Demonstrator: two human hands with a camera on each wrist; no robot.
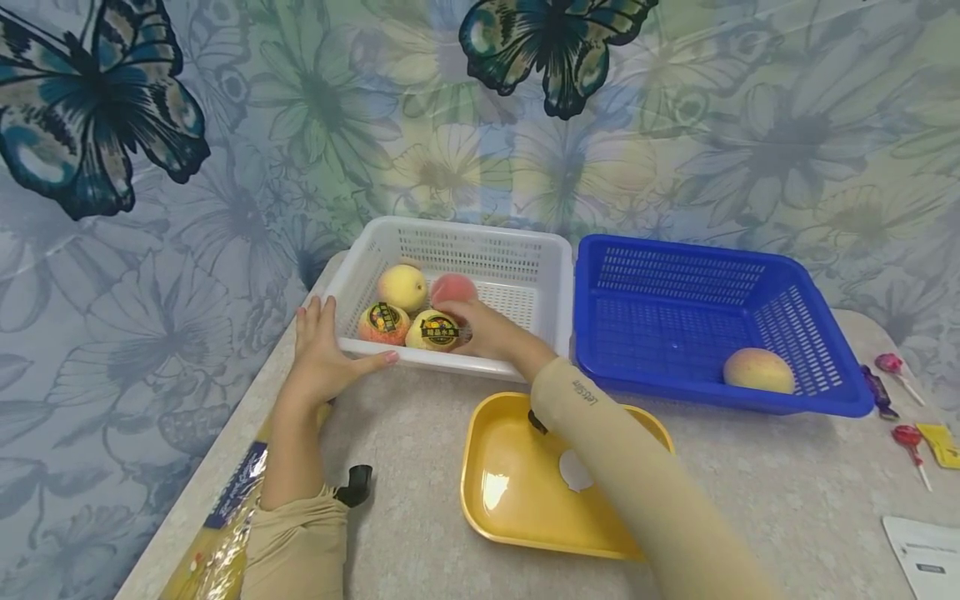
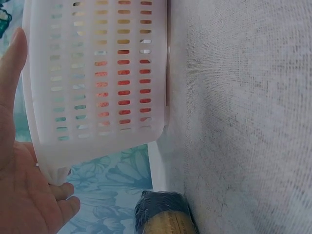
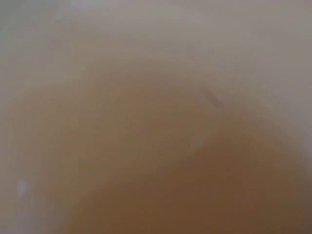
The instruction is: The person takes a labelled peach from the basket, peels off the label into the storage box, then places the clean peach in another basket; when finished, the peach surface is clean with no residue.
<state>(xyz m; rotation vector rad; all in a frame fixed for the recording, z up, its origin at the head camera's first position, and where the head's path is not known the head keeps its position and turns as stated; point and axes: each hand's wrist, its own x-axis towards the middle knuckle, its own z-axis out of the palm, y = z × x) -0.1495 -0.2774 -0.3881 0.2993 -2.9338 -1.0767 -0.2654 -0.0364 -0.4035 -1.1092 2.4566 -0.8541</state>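
In the head view, a white basket [image 1: 558, 283] holds several peaches. My right hand [image 1: 491, 333] reaches inside it and grips a pale peach [image 1: 433, 332] with a black label, thumb above and fingers at its right side. Around it lie a yellow peach [image 1: 402, 287], a pink peach [image 1: 454, 288] and a reddish labelled peach [image 1: 383, 323]. My left hand [image 1: 318, 358] rests against the basket's front left corner, fingers extended and thumb along the rim; the left wrist view shows that corner beside the palm. The right wrist view is too blurred to read.
Right of the white basket stands a blue basket [image 1: 660, 375] with one peach [image 1: 758, 371] in it. A yellow tray [image 1: 517, 500] lies in front, partly under my right forearm. Lollipops [image 1: 907, 435] and wrapped sweets [image 1: 939, 446] lie far right, near a white paper [image 1: 926, 554].
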